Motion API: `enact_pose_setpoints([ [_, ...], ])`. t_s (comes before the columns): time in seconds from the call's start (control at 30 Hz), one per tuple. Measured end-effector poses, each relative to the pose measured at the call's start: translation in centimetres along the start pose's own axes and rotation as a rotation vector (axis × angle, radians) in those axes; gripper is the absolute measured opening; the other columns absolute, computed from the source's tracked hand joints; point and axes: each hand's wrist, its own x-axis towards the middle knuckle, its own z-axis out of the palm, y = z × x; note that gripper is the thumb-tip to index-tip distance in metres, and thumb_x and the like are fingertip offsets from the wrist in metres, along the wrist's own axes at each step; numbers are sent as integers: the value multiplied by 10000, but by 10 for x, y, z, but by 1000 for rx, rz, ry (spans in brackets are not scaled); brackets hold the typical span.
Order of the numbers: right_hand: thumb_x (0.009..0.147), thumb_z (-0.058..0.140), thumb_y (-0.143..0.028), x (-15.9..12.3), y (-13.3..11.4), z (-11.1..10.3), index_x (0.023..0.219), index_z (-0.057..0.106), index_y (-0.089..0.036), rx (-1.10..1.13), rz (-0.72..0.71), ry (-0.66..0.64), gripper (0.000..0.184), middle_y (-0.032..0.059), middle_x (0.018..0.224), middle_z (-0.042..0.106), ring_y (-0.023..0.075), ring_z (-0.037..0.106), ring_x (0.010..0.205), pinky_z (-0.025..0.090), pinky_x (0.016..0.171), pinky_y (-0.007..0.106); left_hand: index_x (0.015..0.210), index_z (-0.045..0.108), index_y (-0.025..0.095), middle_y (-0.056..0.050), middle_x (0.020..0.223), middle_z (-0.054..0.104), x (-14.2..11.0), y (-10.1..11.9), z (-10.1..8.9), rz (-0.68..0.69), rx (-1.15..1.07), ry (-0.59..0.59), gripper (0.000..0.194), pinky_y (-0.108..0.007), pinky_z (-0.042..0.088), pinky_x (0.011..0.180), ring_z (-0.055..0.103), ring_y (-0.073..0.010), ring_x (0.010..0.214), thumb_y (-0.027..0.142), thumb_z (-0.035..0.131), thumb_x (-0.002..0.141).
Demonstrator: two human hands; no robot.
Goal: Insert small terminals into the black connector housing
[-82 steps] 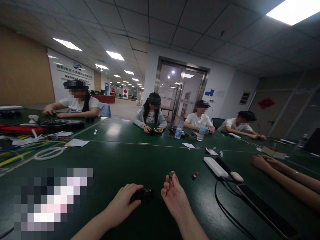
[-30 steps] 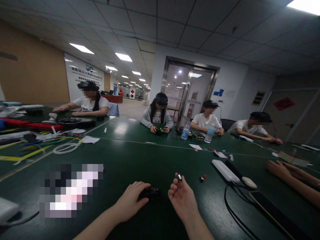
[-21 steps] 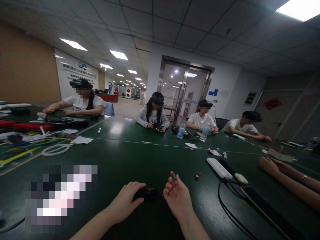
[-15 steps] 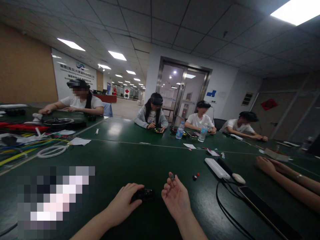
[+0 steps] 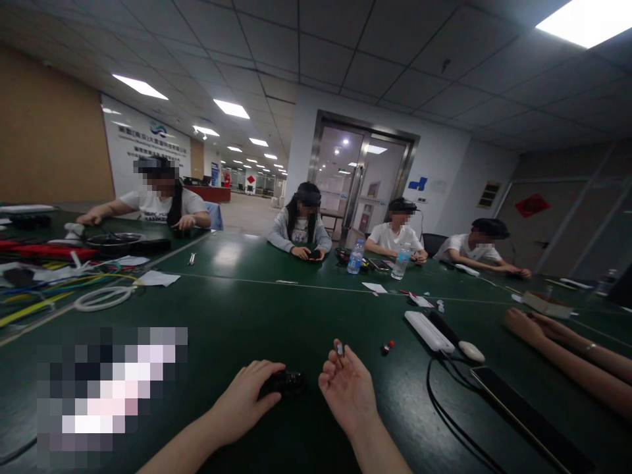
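My left hand (image 5: 251, 395) grips a small black device (image 5: 289, 382) that rests on the dark green table (image 5: 237, 322); thumb and fingers close on its left end, and its exact kind is unclear. My right hand (image 5: 348, 388) is turned palm up beside it. Between its thumb and fingertips sits a small grey metallic piece (image 5: 340, 351), too small to name. To the right of that hand lies a little dark piece with an orange-red end (image 5: 388, 347), touched by neither hand.
A white power bank-like block (image 5: 428, 331), a white mouse-shaped object (image 5: 471, 351), black cables and a phone (image 5: 523, 408) lie at right. Another person's forearms (image 5: 557, 349) rest beyond them. Water bottles (image 5: 354, 257) and several people are across the table. Wires and a cable coil (image 5: 103, 299) lie left.
My hands have barely moved; the grey piece in my right fingers looks slightly turned and brighter. Across the table, the person in the middle has changed how they hold a dark object.
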Motion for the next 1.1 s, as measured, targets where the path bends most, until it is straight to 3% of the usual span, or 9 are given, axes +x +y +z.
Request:
enact_pose_setpoints([
  [0.63, 690, 619, -275, 3, 0, -3, 788, 606, -186, 14, 21, -11, 133, -31, 665, 608, 59, 508, 532, 388, 505, 196, 1154, 478, 282, -6, 1134, 538, 2, -8, 4, 4, 8, 14, 401, -330, 346, 898, 473, -202, 1036, 306, 537, 758],
  [1.1, 701, 613, -293, 3, 0, -4, 856, 614, -198, 11, 16, -26, 182, -34, 651, 579, 60, 487, 521, 391, 499, 199, 1149, 484, 262, -11, 1121, 545, 0, 5, -2, -20, 16, -12, 397, -323, 348, 892, 475, -196, 1034, 296, 535, 757],
])
